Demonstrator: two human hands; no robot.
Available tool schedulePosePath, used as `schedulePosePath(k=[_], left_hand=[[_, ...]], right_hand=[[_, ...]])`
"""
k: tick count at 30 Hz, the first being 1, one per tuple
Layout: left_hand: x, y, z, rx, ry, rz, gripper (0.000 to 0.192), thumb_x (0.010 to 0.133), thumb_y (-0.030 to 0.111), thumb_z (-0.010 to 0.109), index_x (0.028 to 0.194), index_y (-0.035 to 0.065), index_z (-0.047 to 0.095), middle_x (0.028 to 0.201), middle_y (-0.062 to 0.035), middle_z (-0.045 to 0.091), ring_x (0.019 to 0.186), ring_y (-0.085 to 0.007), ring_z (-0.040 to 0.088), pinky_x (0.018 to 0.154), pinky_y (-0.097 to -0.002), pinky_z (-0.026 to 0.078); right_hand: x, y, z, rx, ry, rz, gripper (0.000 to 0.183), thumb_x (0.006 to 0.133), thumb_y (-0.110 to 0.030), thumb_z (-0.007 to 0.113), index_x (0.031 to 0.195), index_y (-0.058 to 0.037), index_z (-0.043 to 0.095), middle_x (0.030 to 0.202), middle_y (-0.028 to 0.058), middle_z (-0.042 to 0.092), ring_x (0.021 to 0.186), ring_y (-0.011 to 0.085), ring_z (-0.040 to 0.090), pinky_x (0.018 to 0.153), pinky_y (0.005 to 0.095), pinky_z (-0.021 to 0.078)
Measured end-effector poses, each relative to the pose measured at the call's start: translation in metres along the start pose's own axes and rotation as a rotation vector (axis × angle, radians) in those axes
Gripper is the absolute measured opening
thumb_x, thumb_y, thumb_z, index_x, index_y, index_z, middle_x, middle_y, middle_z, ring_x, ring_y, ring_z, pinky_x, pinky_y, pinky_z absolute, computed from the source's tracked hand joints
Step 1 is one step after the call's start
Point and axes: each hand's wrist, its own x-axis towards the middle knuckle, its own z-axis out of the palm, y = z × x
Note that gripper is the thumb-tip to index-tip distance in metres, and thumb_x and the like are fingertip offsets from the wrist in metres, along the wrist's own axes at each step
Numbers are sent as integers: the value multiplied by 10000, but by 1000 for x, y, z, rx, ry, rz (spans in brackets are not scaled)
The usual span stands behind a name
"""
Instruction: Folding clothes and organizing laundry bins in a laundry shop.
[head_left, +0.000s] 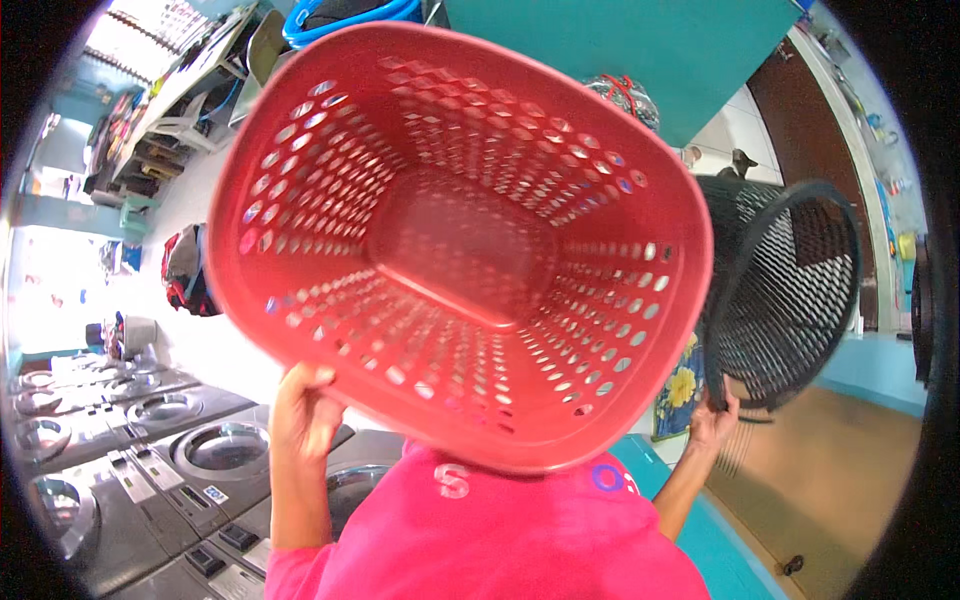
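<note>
A red plastic laundry basket (465, 232) fills the middle of the view, its open mouth turned towards me and nothing visible inside. My left hand (309, 409) grips its rim at the lower left. Off to the right, my right hand (712, 424) holds the rim of a black plastic laundry basket (784, 292), which is tilted on its side with its mouth facing right. The red basket overlaps part of the black one and hides it.
Several front-loading washing machines (225, 450) line the lower left. A pile of clothes (187, 270) is on the pale floor beyond them. A teal surface (600, 45) lies at the top, with a tied bundle (626, 97) by it. A brown surface (817, 465) spreads at the right.
</note>
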Motion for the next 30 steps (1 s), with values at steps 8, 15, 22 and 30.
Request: schedulePosePath(k=[8, 15, 22, 30], left_hand=[[106, -91, 44, 111, -207, -228, 366, 673, -14, 472, 1038, -30, 454, 1003, -149, 539, 909, -272, 545, 803, -430, 447], [169, -173, 36, 173, -206, -348, 270, 665, -2, 474, 933, 18, 500, 879, -101, 573, 792, -224, 580, 726, -434, 487], [228, -252, -16, 211, 11, -403, 251, 645, 2, 485, 889, 50, 462, 804, -96, 536, 738, -259, 560, 672, -467, 497], [301, -333, -99, 96, 156, -431, 419, 638, -52, 442, 993, 159, 368, 786, -79, 466, 663, -237, 508, 486, -402, 436]], right_hand=[[-38, -79, -12, 109, -52, -222, 445, 732, 0, 467, 1168, 66, 409, 1174, 167, 453, 1058, 287, 445, 916, 379, 378], [-90, -89, 31, 111, -172, -205, 297, 767, -70, 480, 1045, 30, 511, 1054, 129, 548, 896, 264, 545, 759, 355, 476], [-100, -92, 44, 83, -562, 31, 431, 790, -48, 414, 1198, 72, 339, 1216, 186, 412, 1142, 290, 386, 932, 383, 382], [-109, -22, 114, -23, -407, 414, 455, 737, -58, 424, 1179, 44, 385, 1167, 169, 463, 1082, 282, 449, 915, 413, 388]])
